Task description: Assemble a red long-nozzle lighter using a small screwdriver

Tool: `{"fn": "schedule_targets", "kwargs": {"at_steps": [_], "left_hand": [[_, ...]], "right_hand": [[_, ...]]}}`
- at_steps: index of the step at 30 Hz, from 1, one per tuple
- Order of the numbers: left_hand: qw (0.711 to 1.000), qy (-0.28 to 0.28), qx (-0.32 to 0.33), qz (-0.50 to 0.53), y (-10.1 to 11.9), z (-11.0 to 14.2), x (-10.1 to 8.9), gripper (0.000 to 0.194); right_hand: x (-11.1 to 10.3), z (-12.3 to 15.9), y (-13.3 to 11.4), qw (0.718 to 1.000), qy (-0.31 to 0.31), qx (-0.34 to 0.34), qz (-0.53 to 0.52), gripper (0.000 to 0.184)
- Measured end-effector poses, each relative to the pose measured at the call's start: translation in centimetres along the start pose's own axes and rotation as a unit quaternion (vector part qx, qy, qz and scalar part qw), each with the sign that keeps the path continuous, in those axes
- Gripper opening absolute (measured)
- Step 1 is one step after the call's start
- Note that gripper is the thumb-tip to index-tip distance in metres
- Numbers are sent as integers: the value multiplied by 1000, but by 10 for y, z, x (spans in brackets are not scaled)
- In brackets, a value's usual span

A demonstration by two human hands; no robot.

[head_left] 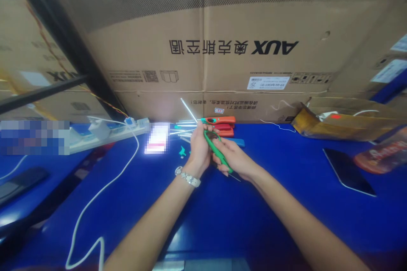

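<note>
A green long-nosed lighter [219, 153] is held in both hands over the blue table, its metal tube pointing up and to the left. My left hand [200, 148], with a watch on its wrist, is closed around the front of the lighter, where the tube meets the handle. My right hand [233, 156] is closed on the green handle, thumb on its upper side. A thin wire-like piece sticks out past the handle's lower end. Beyond my hands lie several lighters, among them an orange lighter [227, 119] and a blue lighter [238, 142]. Small green plastic pieces [182, 151] lie left of my left hand.
A lit screen [157, 137] lies left of the lighters. A white power strip [110, 136] and a white cable [92, 197] occupy the left side. At right are a dark phone [348, 171], a bottle [383, 152] and an open carton [337, 129]. A large cardboard box [143, 29] stands behind.
</note>
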State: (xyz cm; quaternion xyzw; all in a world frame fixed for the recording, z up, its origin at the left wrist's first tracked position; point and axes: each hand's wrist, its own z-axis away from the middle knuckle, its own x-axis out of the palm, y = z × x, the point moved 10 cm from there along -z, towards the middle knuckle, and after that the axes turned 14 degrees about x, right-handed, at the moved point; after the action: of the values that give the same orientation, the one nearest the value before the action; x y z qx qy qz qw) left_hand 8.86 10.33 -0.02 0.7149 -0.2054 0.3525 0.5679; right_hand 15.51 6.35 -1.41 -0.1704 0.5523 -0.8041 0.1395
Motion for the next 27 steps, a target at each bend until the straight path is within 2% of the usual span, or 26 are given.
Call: {"fn": "schedule_targets", "kwargs": {"at_steps": [6,8,10,11,14,16,19,23,27], "left_hand": [[998,-11,-14,56,2,-4,6,42],[996,-6,-11,84,13,-13,2,42],[991,49,25,118,32,-26,-16,45],[989,59,40,130,41,-32,-22,44],[991,44,20,123,49,-42,-29,44],[992,39,14,117,51,-46,-32,44],[991,52,40,120,59,-57,-40,44],[986,80,58,136,70,-73,-60,45],[978,96,47,179,72,-81,-71,46]], "right_hand": [[0,3,1,997,-34,26,-60,38],[5,5,9,993,-70,67,-62,36],[11,7,17,989,-101,100,-42,36],[12,8,19,989,-106,104,-31,35],[12,9,16,992,-94,88,-6,33],[9,11,17,989,-106,102,22,33],[-9,19,21,979,-130,138,74,32],[-50,25,18,981,-99,137,98,32],[-57,25,15,979,-107,122,120,32]]}}
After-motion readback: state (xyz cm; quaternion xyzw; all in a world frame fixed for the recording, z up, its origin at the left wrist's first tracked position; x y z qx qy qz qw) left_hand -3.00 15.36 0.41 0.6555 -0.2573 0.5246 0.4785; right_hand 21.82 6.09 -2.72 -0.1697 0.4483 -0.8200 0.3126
